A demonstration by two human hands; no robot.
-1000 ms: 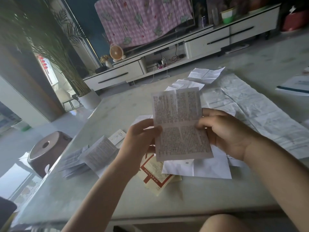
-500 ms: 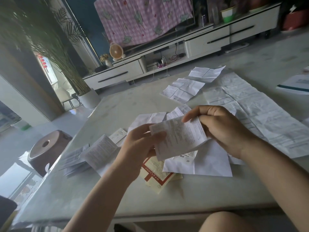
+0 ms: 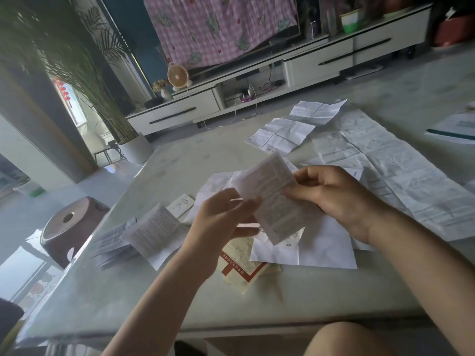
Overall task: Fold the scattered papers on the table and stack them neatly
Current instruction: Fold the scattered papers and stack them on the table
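We found the folded leaflet [image 3: 275,199] held in the air above the middle of the table [image 3: 128,291], tilted and clear of the surface. The right hand [image 3: 336,199] pinched its right edge between thumb and curled fingers. The left hand [image 3: 226,217], somewhat blurred, gripped the lower left edge with the thumb on top and the fingers beneath. We judged the piece to be very light, thin and limp, already creased, and likely to spring open unless the fold is pressed down. It tears easily, so it is best held at the edges or corners, close to the crease. To the left lay the stack of folded papers [image 3: 144,229], its top piece standing partly open, with a small card [image 3: 180,205] just beside it. Directly beneath the hands lay a white sheet [image 3: 308,250] overlapping a red-bordered leaflet [image 3: 241,265]. A large creased sheet [image 3: 385,176] covered the right side, and two unfolded sheets [image 3: 280,134] lay near the far edge. We judged these loose sheets to leave little bare surface for pressing a fold, and liable to slide if brushed. A brown stool [image 3: 69,227] stood off the table to the left, out of the way.
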